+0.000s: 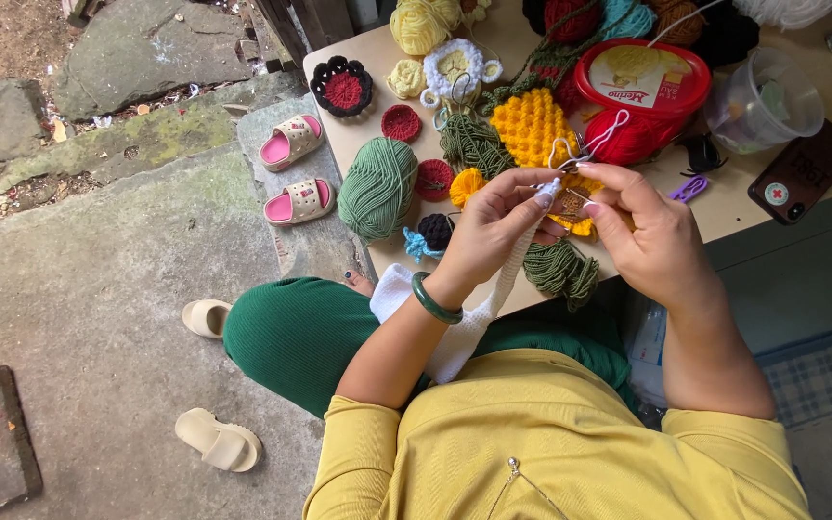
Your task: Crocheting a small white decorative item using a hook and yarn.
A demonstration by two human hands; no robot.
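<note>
Working a long white crocheted strip, which runs from my lap up to the table edge, its long axis rising toward the upper right, the live end pointing at my fingertips. My left hand pinches that top end between thumb and fingers. My right hand is closed around what I take to be the hook; the hook itself is too small to see. White yarn strand feeds in from the table. To do this well, I judge: keep the strand evenly taut and pinch close under the live loop. Just beyond sit the yellow crocheted square and green yarn skein.
</note>
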